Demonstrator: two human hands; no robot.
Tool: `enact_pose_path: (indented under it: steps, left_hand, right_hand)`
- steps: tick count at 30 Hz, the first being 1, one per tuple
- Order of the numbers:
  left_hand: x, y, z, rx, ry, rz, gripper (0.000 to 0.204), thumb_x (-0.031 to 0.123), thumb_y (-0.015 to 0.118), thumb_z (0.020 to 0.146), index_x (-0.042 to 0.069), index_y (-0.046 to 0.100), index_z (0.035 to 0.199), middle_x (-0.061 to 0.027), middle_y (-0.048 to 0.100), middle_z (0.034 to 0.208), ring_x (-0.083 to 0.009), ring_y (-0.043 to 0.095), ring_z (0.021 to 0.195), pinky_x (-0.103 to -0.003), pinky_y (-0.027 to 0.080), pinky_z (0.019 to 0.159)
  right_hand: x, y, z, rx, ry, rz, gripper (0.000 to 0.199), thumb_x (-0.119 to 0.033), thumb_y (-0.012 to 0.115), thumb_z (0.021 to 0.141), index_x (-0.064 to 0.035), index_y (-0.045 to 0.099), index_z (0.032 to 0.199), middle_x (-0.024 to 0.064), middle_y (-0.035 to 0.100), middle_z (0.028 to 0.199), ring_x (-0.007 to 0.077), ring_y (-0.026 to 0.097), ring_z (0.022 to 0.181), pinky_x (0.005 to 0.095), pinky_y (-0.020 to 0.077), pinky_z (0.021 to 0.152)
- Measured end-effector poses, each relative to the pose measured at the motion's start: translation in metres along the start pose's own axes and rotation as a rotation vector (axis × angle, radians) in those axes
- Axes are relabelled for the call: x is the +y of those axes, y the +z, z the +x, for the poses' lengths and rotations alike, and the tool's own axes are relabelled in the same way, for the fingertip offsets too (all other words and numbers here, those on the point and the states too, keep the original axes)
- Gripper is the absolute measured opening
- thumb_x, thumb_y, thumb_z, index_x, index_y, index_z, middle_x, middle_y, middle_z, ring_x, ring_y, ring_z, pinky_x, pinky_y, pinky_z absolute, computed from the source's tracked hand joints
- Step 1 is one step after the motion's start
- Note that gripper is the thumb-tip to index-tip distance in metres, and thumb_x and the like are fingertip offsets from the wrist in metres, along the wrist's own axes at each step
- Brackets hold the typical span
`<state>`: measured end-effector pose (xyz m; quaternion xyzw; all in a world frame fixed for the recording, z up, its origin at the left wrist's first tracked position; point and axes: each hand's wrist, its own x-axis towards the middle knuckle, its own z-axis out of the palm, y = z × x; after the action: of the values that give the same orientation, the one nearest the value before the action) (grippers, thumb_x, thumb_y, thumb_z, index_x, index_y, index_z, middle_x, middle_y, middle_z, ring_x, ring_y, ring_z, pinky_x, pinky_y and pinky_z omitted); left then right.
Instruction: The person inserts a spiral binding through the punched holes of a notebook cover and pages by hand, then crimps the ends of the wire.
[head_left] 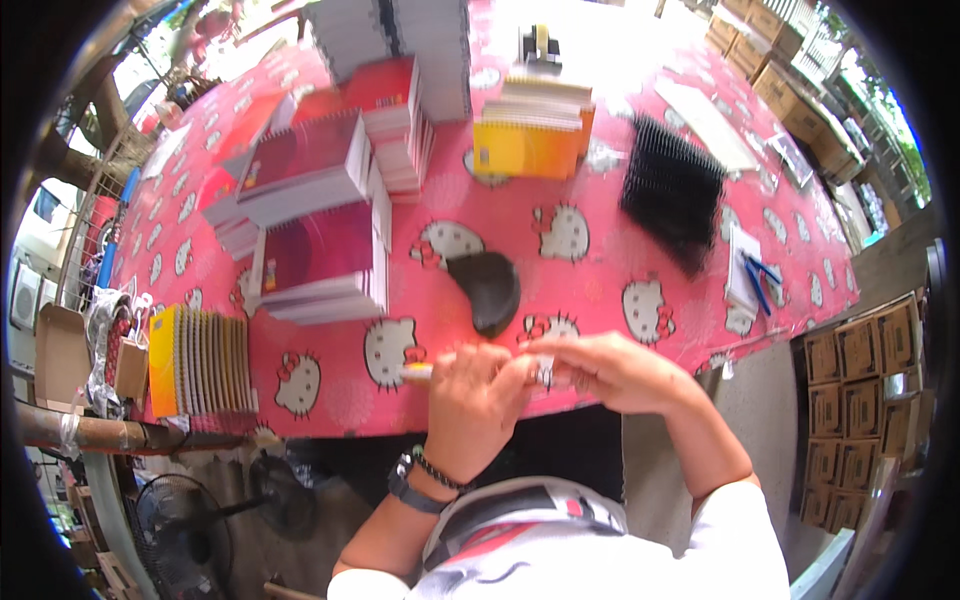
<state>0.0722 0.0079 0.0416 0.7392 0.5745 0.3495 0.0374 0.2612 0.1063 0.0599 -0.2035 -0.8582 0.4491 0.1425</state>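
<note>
White cloth shirt (650, 565); left fingers (466, 360) gripping slim pale strip (417, 371); right fingers (562, 346): cannot tell

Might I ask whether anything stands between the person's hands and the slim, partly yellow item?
Nothing visible does: the left hand is closed over the slim item, with the right hand close beside it. The dark curved object lies beyond the hands, not in between.

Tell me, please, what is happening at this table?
A person's left hand grips a thin whitish-and-yellow item, mostly hidden, with the right hand close beside it. Yellow-covered spiral notebooks are grouped at the left of the pink-covered table; black binding coils and blue-handled pliers lie to the right.
</note>
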Motion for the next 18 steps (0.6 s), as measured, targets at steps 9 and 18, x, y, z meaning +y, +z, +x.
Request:
enact_pose_path:
  steps: [9,18]
  left_hand:
    - [0.001,-0.002,-0.001,-0.021,-0.016,0.020,0.023,0.024,0.072,0.075,0.014,0.062,0.092,-0.0014,0.057,0.084,-0.0221,0.055,0.084,-0.038,0.037,0.075]
    - [0.001,-0.005,0.000,-0.053,0.017,0.047,0.021,0.030,0.066,0.081,0.019,0.063,0.098,0.0045,0.060,0.093,-0.0169,0.056,0.088,-0.038,0.033,0.080]
  right_hand:
    - [-0.014,-0.035,0.051,-0.257,0.033,-0.113,0.041,-0.014,0.059,0.088,-0.0049,0.050,0.128,0.0167,0.066,0.100,0.0308,0.065,0.091,0.0387,0.0505,0.077]
    - [0.031,-0.015,0.108,-0.194,-0.033,-0.631,0.087,-0.036,0.082,0.062,-0.0153,0.044,0.137,0.0180,0.037,0.138,0.0377,0.036,0.127,0.0495,0.0352,0.102]
